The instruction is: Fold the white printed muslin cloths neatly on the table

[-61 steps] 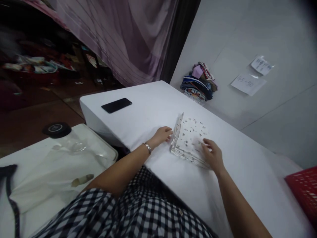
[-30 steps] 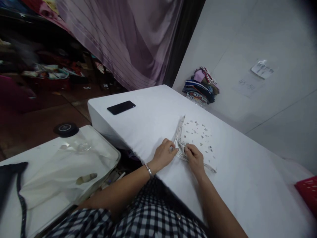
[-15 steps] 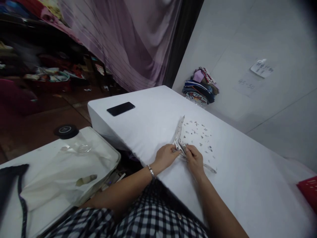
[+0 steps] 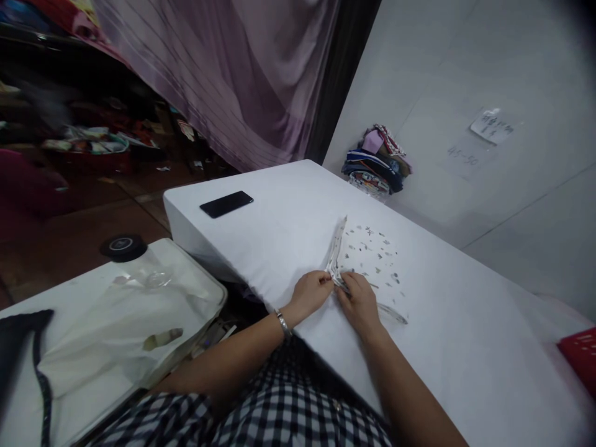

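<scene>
A folded stack of white cloth (image 4: 372,254) printed with small grey motifs lies on the white-covered table (image 4: 274,223). At its near left corner my left hand (image 4: 313,292) pinches the layered edge between thumb and fingers. Close beside it, my right hand (image 4: 361,301) grips the near edge, fingers bent over the fabric and thumb toward the left hand. The left edge of the cloth stands up a little in several layers. My fingers partly hide the corner.
A black phone (image 4: 226,204) rests on the table's far left. Left of me is a pale side table (image 4: 186,273) with a black round-lidded container (image 4: 123,247). Folded fabrics (image 4: 375,162) are piled by the wall, and a red object (image 4: 580,357) sits at far right.
My right hand has shifted slightly left along the cloth's edge, closer to my left hand. The left hand stays at the corner with its fingers more tightly closed.
</scene>
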The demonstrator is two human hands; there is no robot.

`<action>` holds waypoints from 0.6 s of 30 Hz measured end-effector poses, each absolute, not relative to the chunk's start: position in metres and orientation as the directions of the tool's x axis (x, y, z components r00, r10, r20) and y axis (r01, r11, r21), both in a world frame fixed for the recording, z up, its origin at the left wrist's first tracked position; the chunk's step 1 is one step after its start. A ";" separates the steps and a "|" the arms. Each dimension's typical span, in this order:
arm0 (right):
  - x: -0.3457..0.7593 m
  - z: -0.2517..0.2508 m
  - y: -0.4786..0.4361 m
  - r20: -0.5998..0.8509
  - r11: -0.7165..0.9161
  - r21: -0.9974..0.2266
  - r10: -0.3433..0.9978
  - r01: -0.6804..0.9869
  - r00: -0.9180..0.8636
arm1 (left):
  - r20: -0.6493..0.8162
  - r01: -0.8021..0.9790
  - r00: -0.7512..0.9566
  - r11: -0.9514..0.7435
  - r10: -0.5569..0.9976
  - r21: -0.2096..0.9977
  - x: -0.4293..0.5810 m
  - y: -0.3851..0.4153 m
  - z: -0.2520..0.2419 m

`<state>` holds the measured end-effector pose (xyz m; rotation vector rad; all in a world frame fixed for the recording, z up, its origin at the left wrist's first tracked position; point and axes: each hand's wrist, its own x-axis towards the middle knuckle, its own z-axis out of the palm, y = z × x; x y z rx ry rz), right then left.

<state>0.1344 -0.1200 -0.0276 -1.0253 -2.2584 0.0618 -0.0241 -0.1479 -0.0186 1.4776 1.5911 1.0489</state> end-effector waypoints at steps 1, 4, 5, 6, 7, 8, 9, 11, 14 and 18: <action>0.134 -0.027 -0.120 0.538 0.683 -0.321 0.702 0.656 -0.467 | 0.021 0.403 -0.085 0.015 0.996 0.915 -0.025 -0.147 -0.019; 0.134 -0.027 -0.119 0.557 0.662 -0.445 0.732 0.603 -0.393 | -0.022 0.373 -0.096 0.056 0.995 0.926 -0.028 -0.141 -0.021; 0.135 -0.027 -0.119 0.565 0.655 -0.486 0.741 0.579 -0.364 | -0.044 0.366 -0.101 0.078 0.994 0.928 -0.029 -0.138 -0.022; 0.135 -0.027 -0.118 0.569 0.644 -0.524 0.752 0.558 -0.334 | -0.064 0.357 -0.103 0.097 0.993 0.929 -0.030 -0.135 -0.023; 0.136 -0.028 -0.118 0.566 0.627 -0.560 0.767 0.541 -0.303 | -0.082 0.350 -0.103 0.113 0.991 0.930 -0.030 -0.133 -0.023; 0.137 -0.028 -0.117 0.559 0.605 -0.595 0.785 0.529 -0.269 | -0.096 0.341 -0.097 0.124 0.991 0.932 -0.031 -0.131 -0.024; 0.138 -0.028 -0.117 0.555 0.582 -0.625 0.800 0.520 -0.228 | -0.107 0.330 -0.090 0.131 0.990 0.935 -0.031 -0.131 -0.024; 0.138 -0.027 -0.117 0.572 0.561 -0.650 0.805 0.512 -0.156 | -0.126 0.293 -0.074 0.142 0.989 0.945 -0.030 -0.131 -0.022; 0.135 -0.024 -0.120 0.601 0.617 -0.564 0.762 0.548 -0.240 | -0.136 0.181 -0.067 0.146 0.988 0.973 -0.027 -0.136 -0.018; 0.130 -0.022 -0.125 0.522 0.687 -0.397 0.715 0.609 -0.466 | -0.193 0.026 -0.082 0.196 0.978 0.980 -0.022 -0.141 -0.011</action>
